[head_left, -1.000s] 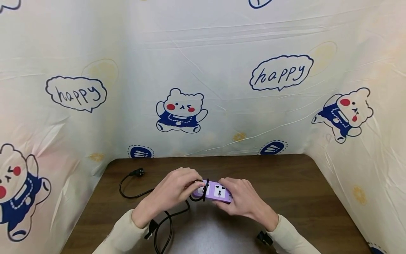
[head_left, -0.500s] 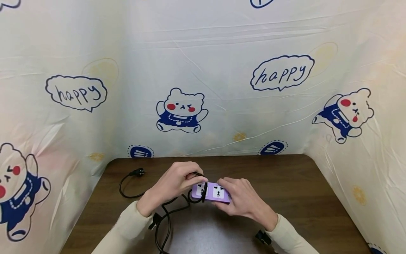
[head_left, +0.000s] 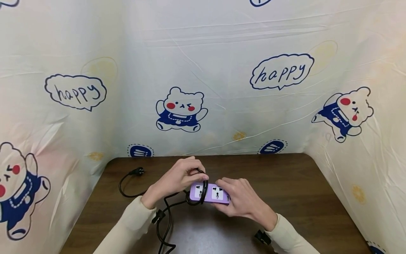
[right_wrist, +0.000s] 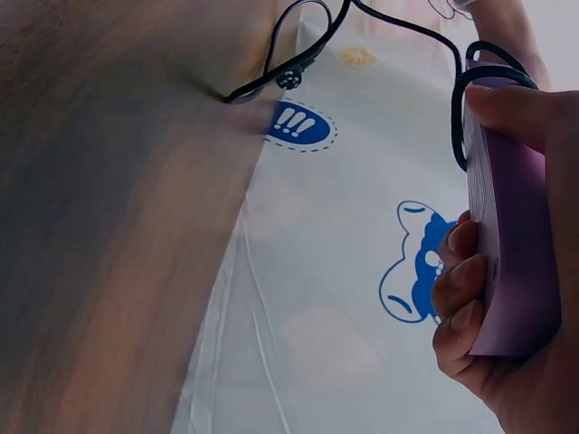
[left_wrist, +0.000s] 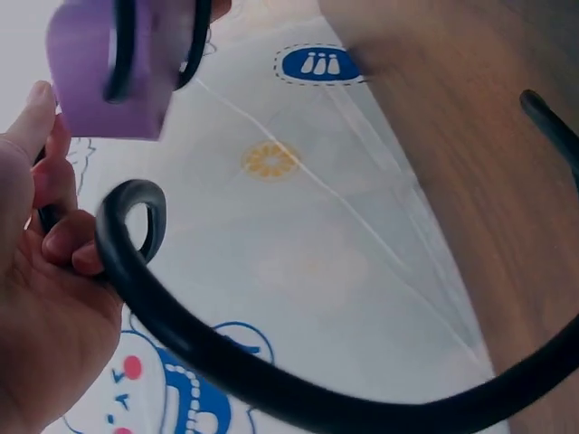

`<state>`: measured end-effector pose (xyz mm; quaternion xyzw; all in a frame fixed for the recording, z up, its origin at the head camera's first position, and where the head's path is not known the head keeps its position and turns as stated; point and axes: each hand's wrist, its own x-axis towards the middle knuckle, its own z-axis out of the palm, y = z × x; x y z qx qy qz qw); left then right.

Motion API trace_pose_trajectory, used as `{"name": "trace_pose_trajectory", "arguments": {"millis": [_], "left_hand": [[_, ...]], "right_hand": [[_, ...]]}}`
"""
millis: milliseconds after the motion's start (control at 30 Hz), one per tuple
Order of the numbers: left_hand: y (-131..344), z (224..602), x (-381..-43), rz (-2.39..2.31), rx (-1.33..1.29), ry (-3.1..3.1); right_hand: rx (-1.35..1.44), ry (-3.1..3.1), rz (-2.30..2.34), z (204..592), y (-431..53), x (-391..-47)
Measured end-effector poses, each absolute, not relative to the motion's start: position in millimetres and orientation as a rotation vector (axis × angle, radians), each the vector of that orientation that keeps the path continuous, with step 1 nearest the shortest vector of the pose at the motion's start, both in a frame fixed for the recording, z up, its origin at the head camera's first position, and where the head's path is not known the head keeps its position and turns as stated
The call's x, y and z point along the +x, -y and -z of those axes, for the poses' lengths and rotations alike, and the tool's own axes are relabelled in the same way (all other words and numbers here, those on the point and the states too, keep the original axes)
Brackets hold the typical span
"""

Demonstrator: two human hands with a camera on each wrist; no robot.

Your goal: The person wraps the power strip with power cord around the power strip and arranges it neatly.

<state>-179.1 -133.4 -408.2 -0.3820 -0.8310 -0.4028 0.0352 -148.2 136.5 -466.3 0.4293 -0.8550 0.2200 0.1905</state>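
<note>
A purple power strip (head_left: 217, 193) with white socket panels is held over the table, its right end gripped by my right hand (head_left: 241, 199). In the right wrist view, curled fingers (right_wrist: 466, 276) and the thumb wrap the strip's body (right_wrist: 520, 235). Turns of black cord (head_left: 204, 190) go around the strip's left part. My left hand (head_left: 179, 176) pinches the cord just above those turns. The left wrist view shows a loose length of cord (left_wrist: 194, 339) curving away below that hand, with the strip's end (left_wrist: 104, 90) close to the fingertips.
The cord's plug (head_left: 138, 171) lies at the back left of the brown wooden table (head_left: 285, 183). More cord (head_left: 168, 222) trails in loops under the left forearm. A printed curtain (head_left: 228, 116) encloses the table's back and sides.
My left hand has risen slightly and drawn the cord up and around the strip. The strip has shifted a little left. The right hand keeps its grip.
</note>
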Motion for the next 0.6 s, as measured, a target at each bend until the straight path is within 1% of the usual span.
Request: {"name": "trace_pose_trajectory", "arguments": {"millis": [367, 600], "left_hand": [[129.7, 434.7, -201.0, 1.643, -1.340, 2.568], [126.7, 442.1, -204.1, 1.745, -1.408, 2.527]], "right_hand": [[1.237, 2.356, -0.617, 462.9, -137.3, -144.2], [1.259, 2.315, -0.640, 463.9, -138.0, -142.3]]}}
